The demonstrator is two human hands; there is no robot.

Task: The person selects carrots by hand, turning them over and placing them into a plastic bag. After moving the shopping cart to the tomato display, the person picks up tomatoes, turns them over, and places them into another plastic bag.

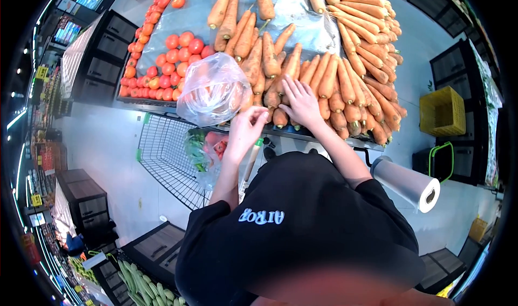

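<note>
Left hand (245, 127): raised at the near edge of the display, fingers closed on the mouth of a clear plastic bag (213, 89), holds it up. Bag: bulges to the left of that hand, over the near edge of the display, between tomatoes (170, 63) on the left and carrots (334, 74) on the right; shows orange shapes inside, too blurred through the film to name surely. Right hand (302, 103): lies palm down on the near row of carrots, open, fingers spread, touches several, grips none visibly. Near left, below the display: wire trolley (162, 149), carries bagged produce (208, 147). Near right: roll of plastic bags (407, 183), on its side. Further right: yellow crate (442, 111), well apart from both hands.
</note>
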